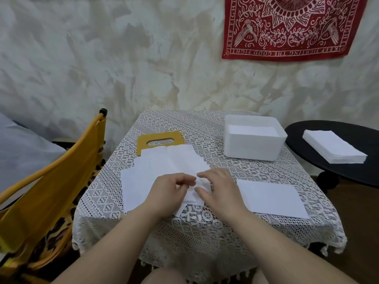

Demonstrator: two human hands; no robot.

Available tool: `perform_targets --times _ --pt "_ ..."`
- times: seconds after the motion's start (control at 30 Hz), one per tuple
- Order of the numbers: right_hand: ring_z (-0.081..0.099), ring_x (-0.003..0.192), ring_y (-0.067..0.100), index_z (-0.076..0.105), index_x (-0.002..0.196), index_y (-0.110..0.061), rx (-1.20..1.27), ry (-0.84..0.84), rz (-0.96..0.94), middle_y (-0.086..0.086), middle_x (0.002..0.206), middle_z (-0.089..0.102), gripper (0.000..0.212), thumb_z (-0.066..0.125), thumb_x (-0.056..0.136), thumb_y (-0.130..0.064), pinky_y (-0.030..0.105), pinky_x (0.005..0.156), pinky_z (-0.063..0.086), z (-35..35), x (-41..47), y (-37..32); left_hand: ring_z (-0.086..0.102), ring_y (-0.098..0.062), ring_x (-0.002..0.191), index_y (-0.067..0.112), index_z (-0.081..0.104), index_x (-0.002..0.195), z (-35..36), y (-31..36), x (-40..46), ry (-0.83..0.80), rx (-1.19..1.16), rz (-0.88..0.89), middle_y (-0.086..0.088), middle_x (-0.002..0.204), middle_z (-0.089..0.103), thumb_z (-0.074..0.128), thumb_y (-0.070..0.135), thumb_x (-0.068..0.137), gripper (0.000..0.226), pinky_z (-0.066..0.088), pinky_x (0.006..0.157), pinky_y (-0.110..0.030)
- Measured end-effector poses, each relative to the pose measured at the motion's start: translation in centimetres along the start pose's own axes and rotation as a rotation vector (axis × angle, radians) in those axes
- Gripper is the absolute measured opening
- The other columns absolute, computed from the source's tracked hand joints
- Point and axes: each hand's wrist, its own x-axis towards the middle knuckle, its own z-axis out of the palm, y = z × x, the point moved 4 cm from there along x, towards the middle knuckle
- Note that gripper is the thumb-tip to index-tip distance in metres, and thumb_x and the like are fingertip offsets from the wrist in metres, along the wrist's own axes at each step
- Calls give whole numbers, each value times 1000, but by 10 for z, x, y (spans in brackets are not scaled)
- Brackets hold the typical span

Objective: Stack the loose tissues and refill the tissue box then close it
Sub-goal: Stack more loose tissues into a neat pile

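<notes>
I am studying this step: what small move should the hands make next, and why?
Probably lift the pinched tissue off the loose tissues and lay it on the neat stack to the right: both hands, left hand and right hand, already hold it.

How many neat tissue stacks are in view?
3: one inside the white box, one on the black side table, one flat by the right hand. Loose tissues excluded.

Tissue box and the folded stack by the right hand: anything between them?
Nothing: in the head view only bare lace tablecloth lies between the tissue box and the folded stack beside the right hand.
</notes>
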Motion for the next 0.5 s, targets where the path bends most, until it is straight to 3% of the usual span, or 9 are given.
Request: perform_targets --times 0.13,0.27,0.5 --pt "48 105 11 65 111 -25 -21 -4 7 -9 104 63 22 60 90 -27 18 80 30 0 -1 1 56 20 85 26 72 99 3 2 -1 22 -15 40 27 79 64 61 11 87 22 36 75 3" --pt "50 107 13 60 120 -25 -32 -85 50 -7 113 59 31 59 89 -31 26 90 39 4 1 1 58 16 89 25 69 104 -3 -1 3 25 -25 42 26 83 65 60 8 87 25 39 78 0" --pt "51 107 13 58 122 -24 -6 -92 96 -6 116 59 34 58 90 -33 27 91 40 4 1 2 58 -7 98 27 64 117 -8 -8 22 62 284 47 11 106 65 62 21 88 30 41 87 -19"
